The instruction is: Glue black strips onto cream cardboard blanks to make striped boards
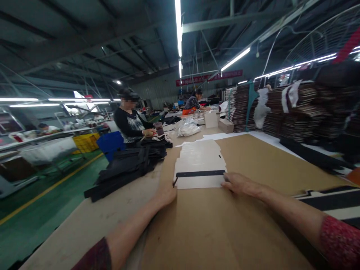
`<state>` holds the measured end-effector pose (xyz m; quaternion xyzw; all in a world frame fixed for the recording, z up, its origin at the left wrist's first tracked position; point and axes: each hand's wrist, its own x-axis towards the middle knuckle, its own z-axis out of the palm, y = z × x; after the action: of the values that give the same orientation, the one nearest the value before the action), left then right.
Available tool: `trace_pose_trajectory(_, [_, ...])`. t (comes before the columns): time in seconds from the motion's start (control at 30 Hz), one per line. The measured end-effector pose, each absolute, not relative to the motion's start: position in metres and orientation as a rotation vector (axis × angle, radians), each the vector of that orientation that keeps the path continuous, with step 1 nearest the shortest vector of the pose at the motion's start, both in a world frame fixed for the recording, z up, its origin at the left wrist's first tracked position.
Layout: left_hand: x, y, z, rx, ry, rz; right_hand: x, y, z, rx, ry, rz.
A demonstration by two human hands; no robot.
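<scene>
Lying on the brown board in front of me is a white panel (200, 153), with several overlapping edges at its far end and a small dark slot on the right. A black strip (201, 173) crosses it from side to side near its front. My left hand (168, 193) is closed at the panel's left edge, where the strip's end bends down at the fingers. At the opposite edge, my right hand (237, 183) pinches the strip's right end, the thumb beside the panel. The fingertips of both hands are partly hidden.
Black fabric pieces (129, 167) are piled to the left. A clear plastic bag (189, 127) and small boxes (225, 126) stand farther back. Tall stacks of dark panels (292, 112) line the right. A co-worker (131, 120) handles material at the left; another bends over the far table.
</scene>
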<state>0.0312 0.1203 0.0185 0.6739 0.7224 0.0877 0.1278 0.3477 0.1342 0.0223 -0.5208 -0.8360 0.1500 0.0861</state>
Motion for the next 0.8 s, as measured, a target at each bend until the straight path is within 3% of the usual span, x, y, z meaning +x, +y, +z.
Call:
trace_pose_trajectory(0.17, [0.026, 0.076, 0.027, 2.034, 1.928, 0.212, 0.345, 0.1, 0.011, -1.583, -2.517, 0.41])
trace_pose_trajectory(0.47, [0.0, -0.09, 0.038, 2.118, 1.467, 0.301, 0.352, -0.046, 0.0, -1.577, -2.457, 0.694])
trace_pose_trajectory(0.8, [0.03, -0.057, 0.037, 2.098, 1.661, 0.348, 0.341, 0.058, -0.003, -1.732, -2.272, 0.301])
